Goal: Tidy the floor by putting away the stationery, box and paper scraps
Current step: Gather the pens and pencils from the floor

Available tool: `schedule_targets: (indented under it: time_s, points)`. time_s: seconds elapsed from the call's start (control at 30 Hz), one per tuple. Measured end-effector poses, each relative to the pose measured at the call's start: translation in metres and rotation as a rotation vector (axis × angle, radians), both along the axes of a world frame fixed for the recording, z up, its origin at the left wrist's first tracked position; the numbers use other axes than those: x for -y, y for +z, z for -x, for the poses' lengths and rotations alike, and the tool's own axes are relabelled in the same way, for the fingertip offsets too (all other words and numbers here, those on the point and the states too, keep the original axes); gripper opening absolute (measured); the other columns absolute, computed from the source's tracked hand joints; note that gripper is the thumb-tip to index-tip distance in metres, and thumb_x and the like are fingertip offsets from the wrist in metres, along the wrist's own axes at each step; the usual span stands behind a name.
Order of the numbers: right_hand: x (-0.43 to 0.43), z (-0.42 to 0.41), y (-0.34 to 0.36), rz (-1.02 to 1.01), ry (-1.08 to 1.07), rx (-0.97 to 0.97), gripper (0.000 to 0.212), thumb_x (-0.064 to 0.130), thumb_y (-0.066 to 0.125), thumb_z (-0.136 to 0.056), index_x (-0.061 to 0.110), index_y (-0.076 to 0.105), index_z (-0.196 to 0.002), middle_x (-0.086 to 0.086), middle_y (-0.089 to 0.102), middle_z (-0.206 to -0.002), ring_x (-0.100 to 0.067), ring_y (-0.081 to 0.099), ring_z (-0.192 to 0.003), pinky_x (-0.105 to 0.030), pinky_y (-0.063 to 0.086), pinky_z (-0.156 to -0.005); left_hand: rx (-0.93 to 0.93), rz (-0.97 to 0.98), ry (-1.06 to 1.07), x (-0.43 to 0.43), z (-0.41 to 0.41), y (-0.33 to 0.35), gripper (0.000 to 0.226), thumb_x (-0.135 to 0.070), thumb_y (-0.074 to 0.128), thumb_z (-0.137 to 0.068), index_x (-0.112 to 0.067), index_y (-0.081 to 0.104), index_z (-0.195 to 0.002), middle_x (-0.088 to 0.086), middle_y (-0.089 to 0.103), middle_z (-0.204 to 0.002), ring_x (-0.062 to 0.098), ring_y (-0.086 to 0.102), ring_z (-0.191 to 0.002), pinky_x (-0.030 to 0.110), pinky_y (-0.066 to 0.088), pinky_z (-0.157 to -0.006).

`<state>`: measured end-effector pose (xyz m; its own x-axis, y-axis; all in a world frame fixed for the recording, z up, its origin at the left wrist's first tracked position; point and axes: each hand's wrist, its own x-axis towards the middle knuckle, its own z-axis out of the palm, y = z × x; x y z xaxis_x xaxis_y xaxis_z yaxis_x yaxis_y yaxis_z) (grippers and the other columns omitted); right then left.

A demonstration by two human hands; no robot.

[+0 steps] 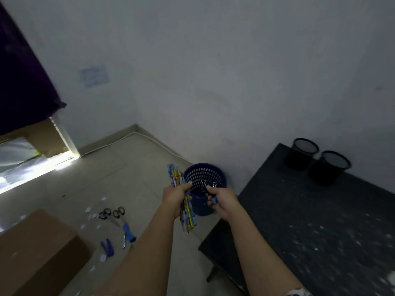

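- Left hand [175,197]: closed round a fanned pencil bundle [183,199], gathered for one trip.
- Right hand [222,201]: pinching binder clips [208,186] over the blue bin [205,189], probably bound for the table's [320,221] mesh cups [305,153].

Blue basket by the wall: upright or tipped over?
Upright. The blue basket stands on the floor, its round open rim facing up.

The blue basket [204,189] stands on the floor just beside the dark table [320,221], its mouth open and unblocked from above. Two black mesh cups [316,161] crowd the table's far edge by the wall; the rest of the tabletop is bare. On the tiles [89,184], scissors [113,213], blue stationery [119,238] and paper scraps [92,212] lie scattered between the cardboard box [38,253] and the basket, with open floor beyond them toward the wall.
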<state>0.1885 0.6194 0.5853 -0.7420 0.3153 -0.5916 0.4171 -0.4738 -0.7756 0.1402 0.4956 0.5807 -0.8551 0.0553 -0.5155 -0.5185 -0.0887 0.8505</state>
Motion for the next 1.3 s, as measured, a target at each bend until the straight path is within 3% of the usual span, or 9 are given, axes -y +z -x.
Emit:
schedule_targets:
  time_s: [0.13, 0.27, 0.5, 0.67, 0.77, 0.97, 1.03, 1.13, 1.3]
  points:
    - [-0.074, -0.014, 0.011, -0.017, -0.102, -0.031, 0.016, 0.004, 0.056, -0.092, 0.001, 0.058, -0.076, -0.007, 0.049, -0.064, -0.012, 0.042, -0.054, -0.019, 0.039, -0.041, -0.035, -0.014, -0.068, -0.08, 0.0, 0.01, 0.02, -0.016, 0.067, -0.084, -0.001, 0.06, -0.095, 0.013, 0.062, -0.085, 0.023, 0.059, -0.067, 0.035, 0.053, -0.067]
    - [-0.15, -0.022, 0.025, -0.023, -0.182, -0.04, 0.019, 0.003, 0.055, -0.092, 0.001, 0.057, -0.073, -0.007, 0.047, -0.063, -0.012, 0.041, -0.054, -0.018, 0.037, -0.038, -0.061, -0.002, -0.082, -0.171, 0.006, 0.027, 0.016, -0.017, 0.066, -0.084, -0.008, 0.055, -0.077, 0.01, 0.058, -0.075, 0.024, 0.057, -0.066, 0.039, 0.05, -0.074]
    - [-0.286, -0.005, 0.068, 0.036, -0.316, -0.196, 0.02, 0.004, 0.052, -0.094, 0.005, 0.055, -0.073, -0.005, 0.046, -0.066, -0.01, 0.04, -0.055, -0.016, 0.038, -0.038, -0.312, -0.136, -0.078, -0.343, 0.031, 0.094, 0.021, -0.021, 0.066, -0.085, -0.018, 0.051, -0.071, 0.002, 0.052, -0.062, 0.013, 0.05, -0.053, 0.025, 0.044, -0.052]
    - [-0.356, 0.013, 0.082, 0.106, -0.454, -0.312, 0.015, 0.005, 0.051, -0.094, 0.005, 0.057, -0.081, -0.006, 0.051, -0.071, -0.01, 0.043, -0.057, -0.021, 0.04, -0.05, -0.502, -0.217, -0.152, -0.422, 0.045, 0.125, 0.02, -0.024, 0.067, -0.085, -0.022, 0.051, -0.072, -0.004, 0.052, -0.067, 0.008, 0.051, -0.058, 0.013, 0.047, -0.051]
    - [-0.384, 0.025, 0.076, 0.005, -0.515, -0.239, 0.012, 0.004, 0.053, -0.093, 0.005, 0.058, -0.082, -0.006, 0.053, -0.072, -0.011, 0.045, -0.057, -0.022, 0.04, -0.05, -0.535, -0.216, -0.192, -0.451, 0.054, 0.119, 0.015, -0.026, 0.067, -0.085, -0.019, 0.056, -0.079, -0.005, 0.054, -0.07, 0.007, 0.051, -0.063, 0.006, 0.044, -0.05]
    - [-0.417, 0.046, 0.054, -0.33, -0.416, 0.027, 0.004, 0.002, 0.055, -0.087, 0.003, 0.059, -0.089, -0.01, 0.055, -0.069, -0.016, 0.046, -0.054, -0.025, 0.036, -0.043, -0.463, -0.143, -0.282, -0.483, 0.066, 0.075, 0.023, -0.03, 0.07, -0.082, -0.012, 0.061, -0.093, -0.002, 0.061, -0.086, 0.013, 0.058, -0.083, 0.012, 0.046, -0.063]
    - [-0.421, 0.051, 0.049, -0.449, -0.336, 0.077, 0.005, 0.003, 0.056, -0.087, 0.005, 0.057, -0.083, -0.012, 0.057, -0.073, -0.018, 0.048, -0.053, -0.024, 0.035, -0.039, -0.403, 0.033, -0.311, -0.486, 0.069, 0.057, 0.028, -0.034, 0.074, -0.077, -0.013, 0.065, -0.092, 0.011, 0.056, -0.104, 0.024, 0.053, -0.096, 0.023, 0.048, -0.074]
    - [-0.423, 0.057, 0.043, -0.581, -0.217, 0.108, 0.012, 0.006, 0.057, -0.086, 0.006, 0.056, -0.074, -0.013, 0.057, -0.075, -0.02, 0.05, -0.054, -0.02, 0.033, -0.035, -0.323, 0.317, -0.344, -0.48, 0.071, 0.038, 0.023, -0.04, 0.078, -0.064, -0.025, 0.064, -0.074, 0.02, 0.054, -0.105, 0.031, 0.049, -0.102, 0.033, 0.05, -0.088]
    - [-0.421, 0.062, 0.041, -0.643, -0.122, 0.154, 0.006, 0.004, 0.057, -0.086, 0.0, 0.056, -0.082, -0.018, 0.059, -0.085, -0.028, 0.058, -0.072, -0.023, 0.04, -0.038, -0.197, 0.129, -0.441, -0.467, 0.065, 0.026, 0.053, -0.038, 0.079, -0.058, -0.014, 0.066, -0.103, 0.016, 0.068, -0.107, 0.032, 0.062, -0.103, 0.046, 0.052, -0.094]
